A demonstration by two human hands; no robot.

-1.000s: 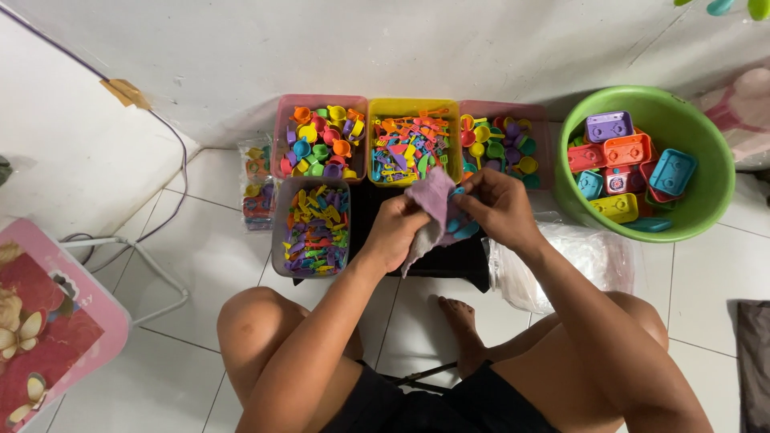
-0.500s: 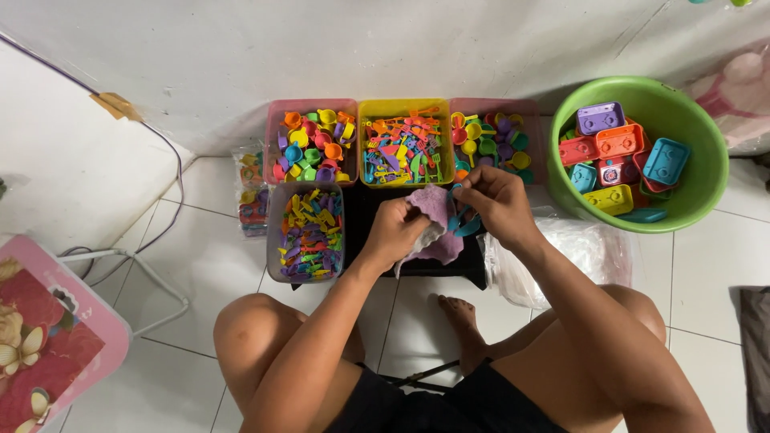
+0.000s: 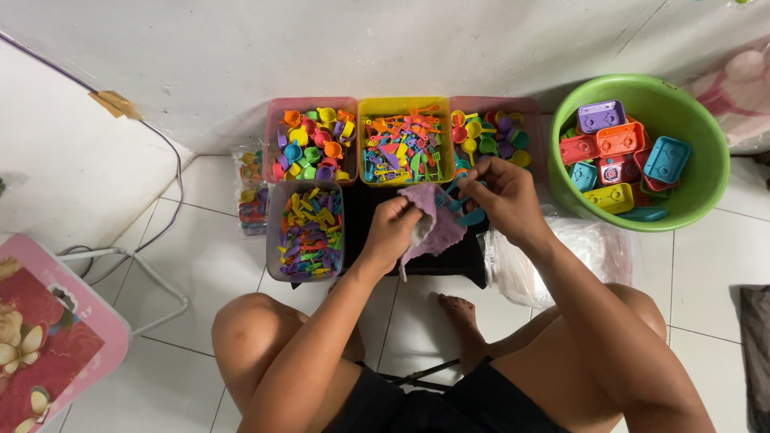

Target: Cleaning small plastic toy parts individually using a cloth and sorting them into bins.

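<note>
Bare arms, bare legs, a bare foot (image 3: 457,314), and dark shorts (image 3: 449,405).

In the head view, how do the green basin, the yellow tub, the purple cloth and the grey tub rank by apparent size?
Largest to smallest:
1. green basin
2 and 3. yellow tub and grey tub: they look alike, so I leave them unranked.
4. purple cloth, partly hidden by the left hand.

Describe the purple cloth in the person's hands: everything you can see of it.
The purple cloth looks like soft, fuzzy fabric, pale mauve, crumpled and folded rather than spread flat. The left hand grips its left edge, a corner hanging below; the right hand pinches teal plastic pieces against its upper right. It is held above a dark surface before the bins.
</note>
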